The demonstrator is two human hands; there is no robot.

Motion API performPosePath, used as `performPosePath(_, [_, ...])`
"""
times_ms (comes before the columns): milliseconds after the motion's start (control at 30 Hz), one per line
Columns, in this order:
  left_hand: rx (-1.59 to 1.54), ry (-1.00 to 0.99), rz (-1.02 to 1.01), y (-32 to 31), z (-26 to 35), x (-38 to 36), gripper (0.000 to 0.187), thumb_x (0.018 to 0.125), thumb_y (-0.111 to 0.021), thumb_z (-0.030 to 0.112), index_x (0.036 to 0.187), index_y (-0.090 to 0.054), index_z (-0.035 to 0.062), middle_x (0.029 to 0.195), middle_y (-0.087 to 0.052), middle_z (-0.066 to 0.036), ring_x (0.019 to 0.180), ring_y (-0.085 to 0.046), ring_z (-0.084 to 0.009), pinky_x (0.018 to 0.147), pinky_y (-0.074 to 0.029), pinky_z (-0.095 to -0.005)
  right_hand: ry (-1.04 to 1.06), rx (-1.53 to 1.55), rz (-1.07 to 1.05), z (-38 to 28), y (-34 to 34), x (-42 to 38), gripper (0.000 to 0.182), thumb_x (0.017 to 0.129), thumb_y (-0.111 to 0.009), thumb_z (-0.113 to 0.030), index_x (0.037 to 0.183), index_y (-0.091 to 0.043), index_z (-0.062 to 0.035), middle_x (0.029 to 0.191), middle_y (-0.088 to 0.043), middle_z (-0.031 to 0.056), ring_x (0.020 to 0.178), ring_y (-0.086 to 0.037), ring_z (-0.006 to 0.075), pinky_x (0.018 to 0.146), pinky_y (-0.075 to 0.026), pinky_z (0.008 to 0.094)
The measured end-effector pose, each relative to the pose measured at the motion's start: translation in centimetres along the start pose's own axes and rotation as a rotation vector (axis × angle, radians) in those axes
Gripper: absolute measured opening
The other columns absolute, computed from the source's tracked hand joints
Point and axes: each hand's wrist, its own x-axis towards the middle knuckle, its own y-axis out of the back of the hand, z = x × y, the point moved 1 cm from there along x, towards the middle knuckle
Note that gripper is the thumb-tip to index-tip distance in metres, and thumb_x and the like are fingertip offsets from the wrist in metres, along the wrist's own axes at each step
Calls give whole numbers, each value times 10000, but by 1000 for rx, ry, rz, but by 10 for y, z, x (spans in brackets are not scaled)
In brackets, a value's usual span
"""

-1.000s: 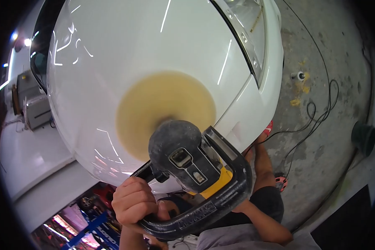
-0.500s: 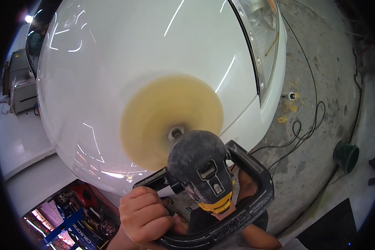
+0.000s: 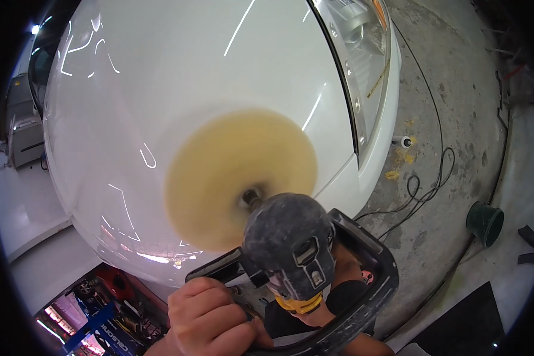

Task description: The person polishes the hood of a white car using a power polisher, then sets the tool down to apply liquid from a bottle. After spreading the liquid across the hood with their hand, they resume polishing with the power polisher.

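Observation:
A black and yellow car polisher (image 3: 288, 243) is held over a white car hood (image 3: 160, 71). Its round yellow pad (image 3: 219, 154) is blurred by spin and lies against the glossy paint, or very close to it. My left hand (image 3: 210, 317) is closed around the left side of the polisher's black loop handle. Mostly hidden below the polisher's head, my right hand (image 3: 317, 317) shows in part, wrapped around the yellow body of the machine.
The car's headlight (image 3: 362, 53) lies along the right edge. On the concrete floor are a black cord (image 3: 436, 187), a white bottle (image 3: 402, 142) near yellow smears, and a dark green bucket (image 3: 485, 223). A grey metal cabinet (image 3: 26, 139) stands at far left.
Within the view, the polisher's head has shifted slightly right and down. The car and floor things have shifted slightly left as the view moved. The pad stays blurred; both hands keep their hold.

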Motion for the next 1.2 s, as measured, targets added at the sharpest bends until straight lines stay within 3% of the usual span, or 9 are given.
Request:
performPosePath(500, [-21,-111,-56,-23,-3,62,239,558,-699,151,556,-484,46,519,-378,-52,449,-417,-212,457,-310,-322,-72,90,46,3,31,11,379,898,-619,-268,1211,-576,-59,1246,-565,151,1183,-495,348,1003,-356,482])
performPosePath(567, [-17,-103,-66,-22,-3,62,244,556,-703,155,558,-485,46,521,-379,-51,450,-419,-212,457,-309,-323,-76,107,42,16,49,-17,380,897,-622,-268,1210,-576,-59,1244,-565,152,1182,-496,348,1003,-357,481])
performPosePath(633, [67,-70,-165,-19,-5,59,182,516,-665,89,536,-484,79,482,-445,-3,433,-464,-167,510,-403,-270,-83,120,36,4,44,2,381,895,-624,-269,1209,-576,-59,1242,-565,152,1180,-496,348,1002,-358,480])
performPosePath(800, [15,-70,-93,-22,-2,44,234,514,-697,141,548,-479,64,507,-405,-29,439,-435,-191,472,-344,-299,-102,143,9,-14,21,23,384,892,-629,-270,1208,-576,-59,1238,-566,152,1178,-498,348,1001,-360,478])
performPosePath(867, [-37,-75,-46,-21,0,32,263,539,-712,168,563,-481,45,522,-381,-52,449,-417,-218,457,-306,-327,-297,417,113,-25,21,17,434,839,-692,-269,1191,-565,-50,1221,-565,158,1175,-493,357,998,-369,466])
performPosePath(900, [18,-70,-48,-21,-3,25,228,552,-701,136,537,-486,63,489,-391,-33,428,-431,-198,463,-345,-305,-297,415,109,-25,19,15,434,839,-692,-269,1191,-565,-50,1221,-565,158,1175,-493,357,998,-369,466])
performPosePath(933, [72,-67,-49,-20,-5,19,208,564,-690,104,511,-491,82,455,-401,-14,407,-445,-177,470,-384,-282,-286,431,108,-24,16,14,422,831,-701,-255,1177,-573,-48,1198,-579,150,1148,-514,344,980,-385,452])
performPosePath(1133, [152,-27,-27,-11,-6,-35,279,591,-747,187,517,-497,90,454,-410,-6,409,-450,-178,477,-380,-282,-215,528,98,-10,-9,4,357,788,-754,-173,1090,-618,-41,1060,-667,99,987,-636,264,872,-479,369])
performPosePath(1200, [149,4,3,-12,-2,-47,250,589,-723,148,518,-491,91,453,-415,-4,409,-452,-176,480,-387,-283,-193,562,91,-7,-12,1,337,773,-771,-146,1061,-633,-39,1014,-696,82,933,-676,237,836,-511,342])
